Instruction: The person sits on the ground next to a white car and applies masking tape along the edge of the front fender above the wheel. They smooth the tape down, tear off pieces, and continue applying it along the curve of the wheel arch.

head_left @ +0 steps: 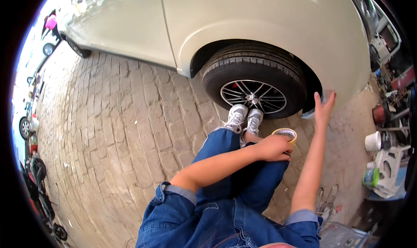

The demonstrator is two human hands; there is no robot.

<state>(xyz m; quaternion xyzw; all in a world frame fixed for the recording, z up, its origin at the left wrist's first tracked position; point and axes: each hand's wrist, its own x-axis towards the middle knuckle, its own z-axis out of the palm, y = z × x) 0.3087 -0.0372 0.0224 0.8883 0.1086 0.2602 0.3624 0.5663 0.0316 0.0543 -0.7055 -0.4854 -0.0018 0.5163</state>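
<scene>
My left hand (pixel 274 148) is closed around a roll of yellowish tape (pixel 292 139), held over my knee. My right hand (pixel 325 109) reaches up with its fingers apart, against the car's pale bumper (pixel 345 89) just behind the wheel arch's edge. A small pale bluish patch (pixel 309 114) shows at the bumper's lower corner by that hand; what it is I cannot tell. Between my two arms and the car stands its front wheel, a black tire (pixel 256 69) on a silver-and-black spoked rim (pixel 253 96).
My grey shoes (pixel 238 116) are close to the tire on brick paving (pixel 126 135). To the right stand a white bucket (pixel 372 141), a white plastic stool (pixel 388 172) and a green-labelled container (pixel 370 177). Motorcycles (pixel 40 174) and parked cars line the far left.
</scene>
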